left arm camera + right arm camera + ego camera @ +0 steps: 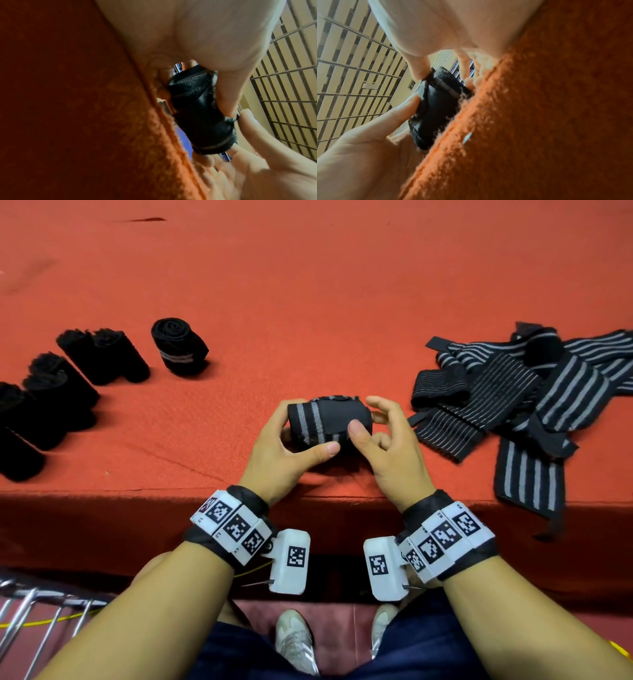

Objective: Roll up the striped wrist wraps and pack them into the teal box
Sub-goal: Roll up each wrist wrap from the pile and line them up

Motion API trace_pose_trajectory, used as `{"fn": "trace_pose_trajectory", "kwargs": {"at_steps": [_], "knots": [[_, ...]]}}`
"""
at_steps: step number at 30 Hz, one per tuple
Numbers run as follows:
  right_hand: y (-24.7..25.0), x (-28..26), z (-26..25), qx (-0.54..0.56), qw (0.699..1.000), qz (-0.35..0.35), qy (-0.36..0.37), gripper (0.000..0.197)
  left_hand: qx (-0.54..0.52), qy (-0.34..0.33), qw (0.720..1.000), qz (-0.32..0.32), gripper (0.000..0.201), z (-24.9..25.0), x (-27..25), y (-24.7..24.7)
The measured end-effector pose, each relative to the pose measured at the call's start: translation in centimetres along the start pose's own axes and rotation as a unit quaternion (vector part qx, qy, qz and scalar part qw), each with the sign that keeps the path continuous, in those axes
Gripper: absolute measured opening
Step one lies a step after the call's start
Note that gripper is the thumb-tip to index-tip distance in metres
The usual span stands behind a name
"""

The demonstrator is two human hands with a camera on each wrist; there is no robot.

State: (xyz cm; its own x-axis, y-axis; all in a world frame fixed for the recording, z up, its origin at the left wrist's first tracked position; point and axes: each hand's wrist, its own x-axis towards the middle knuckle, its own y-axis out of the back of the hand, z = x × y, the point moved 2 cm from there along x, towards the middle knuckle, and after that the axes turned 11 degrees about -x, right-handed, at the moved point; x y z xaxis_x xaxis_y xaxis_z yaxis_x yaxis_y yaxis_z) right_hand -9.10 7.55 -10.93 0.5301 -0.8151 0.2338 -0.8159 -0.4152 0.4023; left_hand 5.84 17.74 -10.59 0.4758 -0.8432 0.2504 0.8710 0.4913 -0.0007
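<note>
- The rolled wrap (pixel 329 422) sits between both hands, just above the near edge of the red felt table (pixel 308 285). This placement keeps it close to the body, probably for control while the roll is finished.
- The left hand (pixel 284 446) cups the left end of the roll, fingers curled behind it and thumb across the front. This grip appears to stop the coil from springing open.
- The right hand (pixel 387 446) pinches the right end, thumb pressed on the black closing flap, index finger arched over the top. The thumb pressure likely seats the fastening strip.
- The loose wraps (pixel 513 392) lie in a tangled heap to the right, well apart from the hands, within reach of the right hand as the supply pile.
- The finished rolls (pixel 85 371) lie in a row on the left, apart from the supply, so done and undone items stay separate.
- The teal box is not visible in any view; packing appears not yet begun.
</note>
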Motion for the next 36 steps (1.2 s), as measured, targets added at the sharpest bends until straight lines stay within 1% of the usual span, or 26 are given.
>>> {"fn": "trace_pose_trajectory", "kwargs": {"at_steps": [3, 5, 7, 8, 10, 12, 13, 15, 16, 18, 19, 20, 22, 24, 27, 29, 33, 36], "knots": [[-0.4, -0.1, -0.2, -0.005, 1.000, 0.008, 0.017, 0.048, -0.017, -0.009, 1.000, 0.012, 0.059, -0.3, 0.0, 0.3], [-0.8, 0.0, -0.4, 0.003, 1.000, 0.013, 0.012, 0.049, -0.028, -0.017, 0.999, 0.020, 0.062, -0.4, 0.0, 0.7], [-1.1, 0.3, -0.9, 0.017, 1.000, 0.022, 0.003, 0.051, -0.054, -0.010, 0.998, 0.020, 0.062, -0.5, 0.1, 0.9], [-1.2, 0.6, -1.2, 0.030, 0.999, 0.029, 0.004, 0.049, -0.074, 0.000, 0.997, 0.022, 0.059, -0.5, 0.2, 1.1], [-1.3, 1.2, -2.0, 0.066, 0.997, 0.033, 0.011, 0.043, -0.118, 0.015, 0.992, 0.035, 0.045, -0.5, 0.4, 1.6], [-1.7, 1.7, -3.0, 0.105, 0.994, 0.018, 0.011, 0.045, -0.126, 0.011, 0.990, 0.056, 0.036, -0.2, 0.5, 2.3], [-2.2, 2.0, -3.5, 0.120, 0.993, 0.007, 0.009, 0.046, -0.121, 0.003, 0.990, 0.067, 0.038, 0.1, 0.4, 2.8], [-3.4, 2.5, -4.6, 0.134, 0.991, -0.020, 0.010, 0.041, -0.102, -0.010, 0.991, 0.085, 0.052, 0.8, 0.3, 4.1], [-4.1, 2.8, -5.0, 0.120, 0.992, -0.030, 0.022, 0.035, -0.092, -0.010, 0.992, 0.088, 0.057, 1.2, 0.2, 4.8], [-5.8, 3.4, -5.8, 0.048, 0.997, -0.030, 0.061, 0.026, -0.062, -0.012, 0.994, 0.095, 0.052, 1.7, 0.2, 6.7], [-6.6, 3.6, -6.2, 0.012, 0.997, -0.024, 0.076, 0.024, -0.044, -0.018, 0.993, 0.107, 0.050, 1.9, 0.1, 7.8], [-7.6, 3.8, -6.6, -0.011, 0.996, -0.018, 0.083, 0.023, -0.027, -0.025, 0.991, 0.128, 0.050, 2.0, 0.1, 8.8], [-9.7, 4.3, -7.5, -0.021, 0.995, -0.024, 0.089, 0.018, 0.018, -0.035, 0.984, 0.176, 0.055, 2.4, 0.0, 10.8], [-12.0, 4.7, -8.5, -0.021, 0.993, -0.059, 0.099, 0.025, 0.056, -0.030, 0.973, 0.220, 0.059, 2.5, -0.1, 12.8], [-15.5, 5.3, -10.2, -0.027, 0.987, -0.115, 0.113, 0.039, 0.050, -0.015, 0.965, 0.259, 0.061, 2.6, 0.0, 15.7], [-17.4, 5.8, -11.1, -0.020, 0.984, -0.138, 0.109, 0.048, 0.047, -0.011, 0.962, 0.270, 0.063, 2.6, 0.1, 17.4], [-20.3, 6.9, -12.1, 0.007, 0.982, -0.169, 0.084, 0.054, 0.046, 0.009, 0.961, 0.274, 0.068, 2.7, 1.1, 19.8], [-21.9, 7.9, -12.6, 0.018, 0.980, -0.183, 0.079, 0.061, 0.054, 0.025, 0.962, 0.268, 0.074, 2.5, 2.0, 21.2]]}}
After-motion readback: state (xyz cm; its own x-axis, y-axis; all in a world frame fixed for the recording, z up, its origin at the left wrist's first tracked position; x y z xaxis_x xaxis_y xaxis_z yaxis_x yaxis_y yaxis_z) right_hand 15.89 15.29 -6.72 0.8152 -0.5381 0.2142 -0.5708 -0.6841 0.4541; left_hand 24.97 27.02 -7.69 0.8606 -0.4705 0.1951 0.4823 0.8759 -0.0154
